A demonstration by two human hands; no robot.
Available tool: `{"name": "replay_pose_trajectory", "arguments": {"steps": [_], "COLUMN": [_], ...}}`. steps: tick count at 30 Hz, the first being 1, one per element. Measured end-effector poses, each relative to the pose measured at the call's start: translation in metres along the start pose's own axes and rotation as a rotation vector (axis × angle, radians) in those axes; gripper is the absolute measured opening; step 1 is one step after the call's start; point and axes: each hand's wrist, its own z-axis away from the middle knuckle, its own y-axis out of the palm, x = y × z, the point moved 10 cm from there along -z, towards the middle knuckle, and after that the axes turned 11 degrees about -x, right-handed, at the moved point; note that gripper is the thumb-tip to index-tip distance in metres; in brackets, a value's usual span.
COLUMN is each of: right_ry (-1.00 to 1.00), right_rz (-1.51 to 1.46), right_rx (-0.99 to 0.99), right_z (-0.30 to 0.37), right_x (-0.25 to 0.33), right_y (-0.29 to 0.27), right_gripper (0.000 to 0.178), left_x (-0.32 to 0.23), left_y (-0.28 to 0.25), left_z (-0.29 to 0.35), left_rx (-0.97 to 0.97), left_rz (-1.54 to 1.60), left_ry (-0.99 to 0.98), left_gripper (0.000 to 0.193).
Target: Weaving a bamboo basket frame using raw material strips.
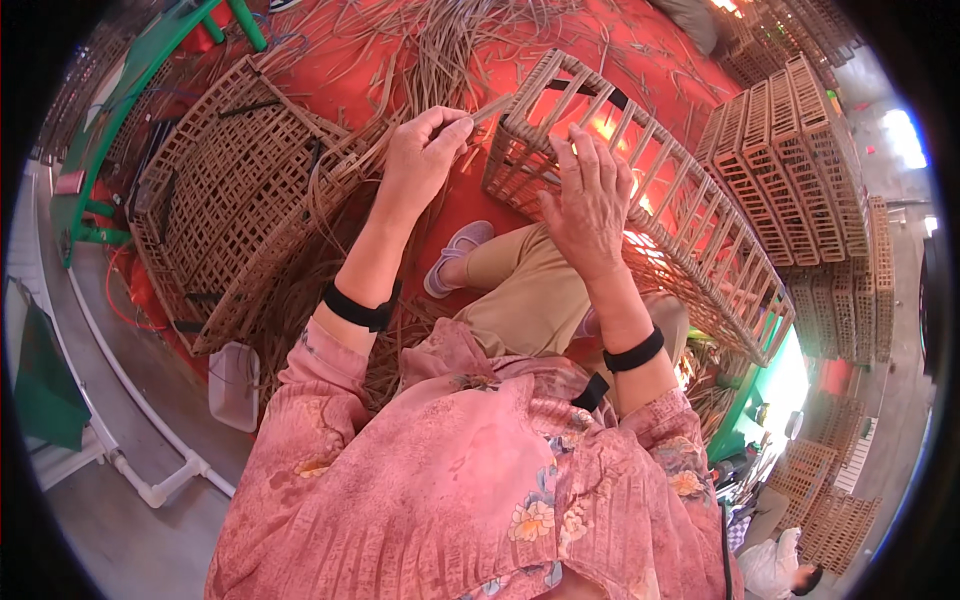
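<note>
A slatted basket [690, 285] is lying tilted toward the right edge of the red floor sheet [645, 62]. The left hand [422, 160] is pinching a thin strip [492, 108] beside its corner; the right hand [588, 205], grasping nothing visible, is spreading loosely over its side. A second basket [235, 165] is resting near the sheet's left edge.

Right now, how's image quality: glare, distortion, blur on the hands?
Head view: strong fisheye bend, plain in the white pipe at left, black corners; same view, blown-out glare on the grey floor at upper right, sunlit patches seen through the basket; same view, left hand and right hand show no obvious blur.
</note>
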Motion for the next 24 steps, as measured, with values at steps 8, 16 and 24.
{"name": "replay_pose_trajectory", "arguments": {"steps": [8,16,24], "right_ry": [-0.005,0.008,0.021], "right_rz": [-0.004,-0.016,-0.012], "right_rx": [-0.012,-0.034,-0.056], "right_z": [-0.001,0.000,0.001], "right_x": [0.003,0.004,0.003], "right_y": [-0.002,-0.002,-0.003], "right_gripper": [0.074,0.071,0.078], "left_x": [0.017,-0.002,-0.033], "left_y": [0.016,0.023,0.023], "left_z": [-0.017,-0.022,-0.008], "left_rx": [0.031,-0.038,-0.184], "left_rz": [0.074,-0.189,-0.198], "left_ry": [-0.085,0.165,0.434], "left_gripper": [0.019,0.020,0.021]}}
